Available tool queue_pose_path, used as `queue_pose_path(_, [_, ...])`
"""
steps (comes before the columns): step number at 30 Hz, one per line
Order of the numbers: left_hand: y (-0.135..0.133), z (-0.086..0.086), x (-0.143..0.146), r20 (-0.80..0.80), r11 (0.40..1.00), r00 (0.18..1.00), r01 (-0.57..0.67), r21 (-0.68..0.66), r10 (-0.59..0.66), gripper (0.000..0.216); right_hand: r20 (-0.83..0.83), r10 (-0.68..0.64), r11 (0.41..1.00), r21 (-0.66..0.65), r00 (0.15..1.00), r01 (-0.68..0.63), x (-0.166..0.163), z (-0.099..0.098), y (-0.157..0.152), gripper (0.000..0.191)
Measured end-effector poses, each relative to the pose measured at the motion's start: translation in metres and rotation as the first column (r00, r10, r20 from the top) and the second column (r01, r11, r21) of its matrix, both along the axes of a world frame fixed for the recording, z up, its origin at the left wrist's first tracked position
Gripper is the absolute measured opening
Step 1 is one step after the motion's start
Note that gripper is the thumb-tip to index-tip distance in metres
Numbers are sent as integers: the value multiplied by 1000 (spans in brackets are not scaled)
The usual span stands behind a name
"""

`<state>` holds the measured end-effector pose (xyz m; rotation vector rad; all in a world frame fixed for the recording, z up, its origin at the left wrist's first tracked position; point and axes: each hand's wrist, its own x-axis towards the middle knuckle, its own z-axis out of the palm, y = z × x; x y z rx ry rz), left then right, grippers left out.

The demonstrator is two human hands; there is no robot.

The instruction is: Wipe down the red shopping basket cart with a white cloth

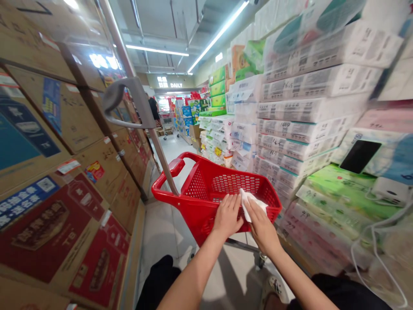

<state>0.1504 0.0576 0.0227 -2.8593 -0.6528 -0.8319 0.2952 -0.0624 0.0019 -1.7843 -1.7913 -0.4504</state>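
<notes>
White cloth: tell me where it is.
Head view, lower centre: the white cloth is under the right hand on the red basket rim, beside the left hand.

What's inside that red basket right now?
Only the bare mesh walls of the red basket show, and nothing stands above its rim. Its bottom and near side are hidden behind the left hand, the right hand and the white cloth it holds.

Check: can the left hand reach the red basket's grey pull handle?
Probably, leaning forward: the left hand rests on the red plastic basket, and nothing stands between it and the grey metal pull handle.
</notes>
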Motion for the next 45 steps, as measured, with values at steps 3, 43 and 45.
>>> queue_pose_path(3, [-9, 1, -2, -2, 1000, 1000, -23, 7, 23, 78, 42, -24, 1000, -9, 999, 24, 28, -7, -26, 80])
queue_pose_path(43, [-84, 5, 5, -119, 941, 944, -282, 187, 307, 112, 95, -38, 998, 56, 995, 33, 38, -19, -92, 87])
queue_pose_path(45, [-84, 2, 8, -115, 940, 945, -283, 188, 308, 114, 76, -123, 990, 75, 990, 117, 64, -26, -107, 86])
